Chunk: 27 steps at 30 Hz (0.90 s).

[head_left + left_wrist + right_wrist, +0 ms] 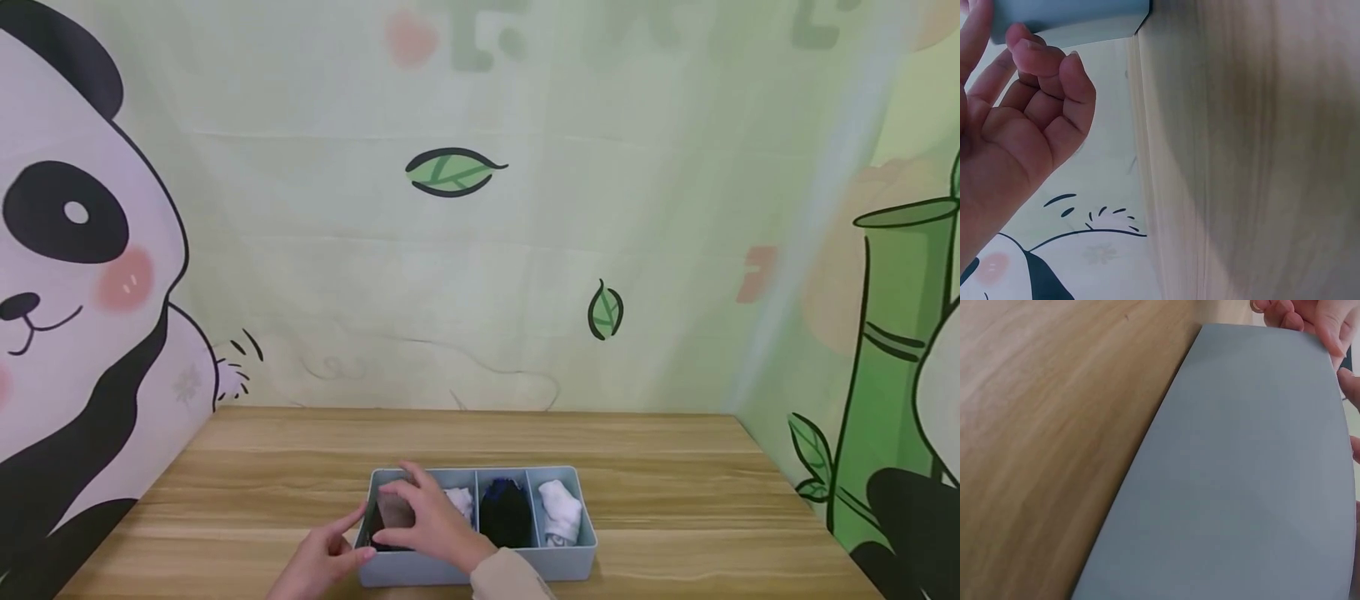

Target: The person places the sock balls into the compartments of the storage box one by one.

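Note:
A blue-grey divided storage box (555, 565) holds folded socks in side-by-side compartments. My right hand (441, 517) reaches over the front rim into the leftmost compartment, its thumb and fingers bent about a grey-brown sock (396, 510). Darker cloth (375, 525) shows below that sock; the hand hides part of both. My left hand (318, 557) holds the box's left front corner between thumb and index finger. In the left wrist view, the other fingers of the left hand (1029, 119) are curled below the box (1079, 22). The right wrist view shows mostly the box's front wall (1229, 462).
Other compartments contain a white sock (461, 502) partly behind the right hand, a black sock (505, 515) with blue edging, and another white sock (560, 510). The box stands on a wood-grain table (675, 500), before a printed panda backdrop (525, 208).

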Available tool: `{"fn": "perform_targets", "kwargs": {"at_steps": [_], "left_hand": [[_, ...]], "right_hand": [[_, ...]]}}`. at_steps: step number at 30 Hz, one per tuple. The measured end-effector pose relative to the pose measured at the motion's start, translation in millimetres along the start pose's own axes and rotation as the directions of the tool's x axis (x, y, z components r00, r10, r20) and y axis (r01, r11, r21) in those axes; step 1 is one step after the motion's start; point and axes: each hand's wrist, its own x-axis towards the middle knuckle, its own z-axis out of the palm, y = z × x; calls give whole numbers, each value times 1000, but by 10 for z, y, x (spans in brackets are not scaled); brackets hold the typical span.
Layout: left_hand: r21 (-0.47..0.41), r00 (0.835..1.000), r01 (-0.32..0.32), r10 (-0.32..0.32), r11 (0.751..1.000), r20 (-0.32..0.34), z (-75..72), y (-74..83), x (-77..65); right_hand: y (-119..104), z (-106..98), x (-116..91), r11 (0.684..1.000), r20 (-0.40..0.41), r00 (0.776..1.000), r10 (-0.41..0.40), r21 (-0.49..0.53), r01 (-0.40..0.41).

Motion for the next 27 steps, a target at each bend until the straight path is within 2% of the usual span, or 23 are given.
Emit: {"fn": "perform_targets", "kwargs": {"at_steps": [5,11,22,27], "left_hand": [[8,999,42,-42,999,-26,10,24,2],[24,997,65,-64,998,-47,26,38,-4],[130,994,55,-42,990,-96,62,71,-13],[182,985,36,-4,983,-173,80,124,-14]], "right_hand": [[23,-61,-41,998,-24,999,34,59,-32],[71,-157,-120,997,-36,999,27,75,-24],[219,-259,-273,991,-141,989,-47,116,63],[227,-338,-360,993,-167,984,-54,99,71]]}}
